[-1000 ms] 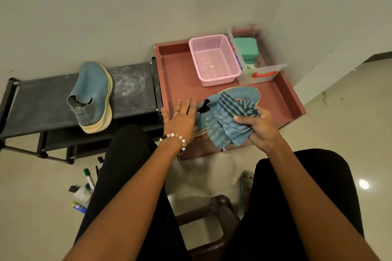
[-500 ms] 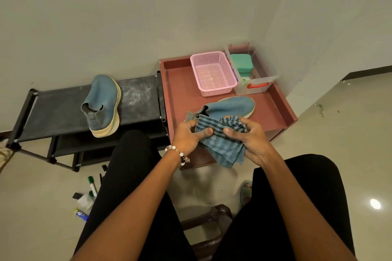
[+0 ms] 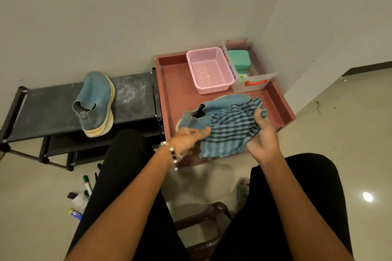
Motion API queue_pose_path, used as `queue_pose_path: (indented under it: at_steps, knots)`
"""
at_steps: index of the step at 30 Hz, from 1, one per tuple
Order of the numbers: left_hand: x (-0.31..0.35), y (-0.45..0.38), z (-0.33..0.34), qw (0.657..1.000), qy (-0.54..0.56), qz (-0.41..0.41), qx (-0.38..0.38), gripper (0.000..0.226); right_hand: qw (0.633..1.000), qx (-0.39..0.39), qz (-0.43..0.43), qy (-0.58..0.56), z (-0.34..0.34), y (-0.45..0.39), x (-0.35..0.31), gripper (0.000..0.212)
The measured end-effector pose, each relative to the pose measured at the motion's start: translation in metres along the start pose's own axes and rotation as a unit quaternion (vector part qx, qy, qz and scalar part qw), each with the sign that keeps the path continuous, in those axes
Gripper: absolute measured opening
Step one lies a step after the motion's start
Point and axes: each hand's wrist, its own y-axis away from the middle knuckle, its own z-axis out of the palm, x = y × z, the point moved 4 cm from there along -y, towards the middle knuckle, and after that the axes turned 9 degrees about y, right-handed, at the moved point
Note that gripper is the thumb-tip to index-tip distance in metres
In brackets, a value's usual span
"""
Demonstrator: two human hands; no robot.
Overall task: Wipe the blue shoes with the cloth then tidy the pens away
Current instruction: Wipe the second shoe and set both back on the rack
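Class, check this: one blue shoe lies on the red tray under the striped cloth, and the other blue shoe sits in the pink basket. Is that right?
Not quite. The second shoe is on the black rack, not in the basket, which holds nothing visible. The head view shows this. The first shoe does lie on the tray under the cloth.

A home, likely an entryway corner: at left of the frame a black shoe rack (image 3: 63,110) holds a blue shoe (image 3: 96,101) against plain painted walls (image 3: 127,17), with glossy floor tiles (image 3: 350,133) at lower right and household plastic baskets (image 3: 209,70) on a red tray (image 3: 176,82).
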Motion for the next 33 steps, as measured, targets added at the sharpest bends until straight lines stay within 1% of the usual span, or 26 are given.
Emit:
queue_pose_path:
  at_steps: [1, 3, 4, 6, 7, 8, 10, 11, 12, 13, 15, 16, 17, 18, 19, 21, 22, 23, 25, 26, 27, 29, 30, 31, 32, 33]
  knots:
    - [-0.003, -0.001, 0.003, 0.999, 0.03, -0.025, -0.019, 0.049, 1.0, -0.025, 0.003, 0.009, 0.001, 0.0, 0.0, 0.06]
    - [-0.005, -0.001, 0.011, 0.996, 0.073, -0.026, -0.041, 0.041, 0.998, -0.045, 0.006, 0.048, 0.004, 0.001, -0.001, 0.059]
    - [-0.003, -0.002, 0.013, 0.996, 0.077, -0.006, -0.036, 0.034, 0.996, -0.038, 0.004, 0.081, 0.005, 0.001, -0.001, 0.057]
    - [0.001, -0.006, 0.01, 0.997, 0.059, 0.048, 0.009, 0.025, 0.981, 0.007, -0.012, 0.195, 0.002, 0.001, -0.005, 0.05]
    - [0.004, -0.009, 0.006, 0.995, 0.043, 0.082, 0.038, 0.024, 0.962, 0.034, -0.014, 0.27, -0.002, 0.0, -0.007, 0.043]
    - [0.008, -0.01, 0.003, 0.991, 0.022, 0.124, 0.053, 0.023, 0.936, 0.052, -0.005, 0.349, -0.008, -0.001, -0.009, 0.035]
    - [0.016, -0.008, 0.002, 0.98, -0.019, 0.191, 0.053, 0.012, 0.869, 0.047, 0.052, 0.49, -0.016, 0.002, -0.011, 0.025]
    - [0.02, -0.005, 0.005, 0.976, -0.027, 0.212, 0.039, 0.005, 0.838, 0.032, 0.082, 0.539, -0.018, 0.005, -0.013, 0.026]
    - [0.025, 0.0, 0.009, 0.973, -0.037, 0.228, 0.019, 0.009, 0.818, 0.012, 0.098, 0.567, -0.017, 0.008, -0.014, 0.031]
    - [0.027, 0.001, 0.013, 0.969, -0.049, 0.241, -0.009, 0.012, 0.815, -0.012, 0.096, 0.572, -0.015, 0.01, -0.016, 0.043]
    - [0.031, 0.005, 0.022, 0.957, -0.093, 0.268, -0.067, 0.014, 0.828, -0.078, 0.067, 0.552, -0.008, 0.007, -0.018, 0.083]
    - [0.033, 0.008, 0.025, 0.947, -0.124, 0.286, -0.082, 0.015, 0.839, -0.125, 0.057, 0.527, -0.002, 0.005, -0.015, 0.099]
    - [0.034, 0.009, 0.027, 0.939, -0.144, 0.301, -0.088, 0.016, 0.846, -0.176, 0.061, 0.499, 0.005, 0.005, -0.009, 0.108]
    - [0.035, 0.01, 0.028, 0.937, -0.149, 0.304, -0.089, 0.017, 0.845, -0.222, 0.076, 0.48, 0.01, 0.005, 0.0, 0.109]
    - [0.037, 0.012, 0.026, 0.941, -0.138, 0.298, -0.079, 0.019, 0.835, -0.258, 0.092, 0.477, 0.016, 0.007, 0.01, 0.101]
    - [0.04, 0.013, 0.016, 0.951, -0.114, 0.285, -0.034, 0.022, 0.8, -0.288, 0.125, 0.511, 0.019, 0.009, 0.029, 0.07]
    - [0.042, 0.012, 0.008, 0.949, -0.121, 0.292, 0.006, 0.021, 0.784, -0.284, 0.138, 0.534, 0.018, 0.009, 0.034, 0.054]
    - [0.042, 0.011, -0.001, 0.942, -0.142, 0.3, 0.052, 0.017, 0.778, -0.267, 0.147, 0.55, 0.016, 0.008, 0.035, 0.04]
    - [0.04, 0.005, -0.013, 0.933, -0.174, 0.292, 0.116, 0.007, 0.789, -0.211, 0.147, 0.557, 0.008, 0.003, 0.028, 0.028]
    - [0.039, 0.001, -0.015, 0.933, -0.18, 0.283, 0.133, 0.009, 0.8, -0.187, 0.138, 0.553, 0.005, 0.001, 0.022, 0.025]
    - [0.036, -0.003, -0.016, 0.932, -0.183, 0.273, 0.151, 0.014, 0.815, -0.171, 0.123, 0.539, 0.003, 0.0, 0.016, 0.02]
    - [0.032, -0.013, -0.019, 0.923, -0.193, 0.274, 0.189, 0.022, 0.867, -0.132, 0.085, 0.473, 0.001, -0.001, 0.007, 0.013]
    - [0.032, -0.015, -0.019, 0.909, -0.212, 0.292, 0.209, 0.021, 0.899, -0.099, 0.069, 0.421, -0.003, -0.002, 0.002, 0.014]
    - [0.032, -0.015, -0.018, 0.886, -0.244, 0.322, 0.226, 0.017, 0.928, -0.066, 0.056, 0.362, -0.006, -0.004, -0.004, 0.019]
    - [0.032, -0.016, -0.016, 0.863, -0.278, 0.355, 0.229, 0.014, 0.951, -0.036, 0.043, 0.305, -0.011, -0.009, -0.01, 0.027]
    - [0.031, -0.017, -0.011, 0.841, -0.317, 0.381, 0.218, 0.012, 0.965, -0.01, 0.029, 0.261, -0.015, -0.013, -0.017, 0.035]
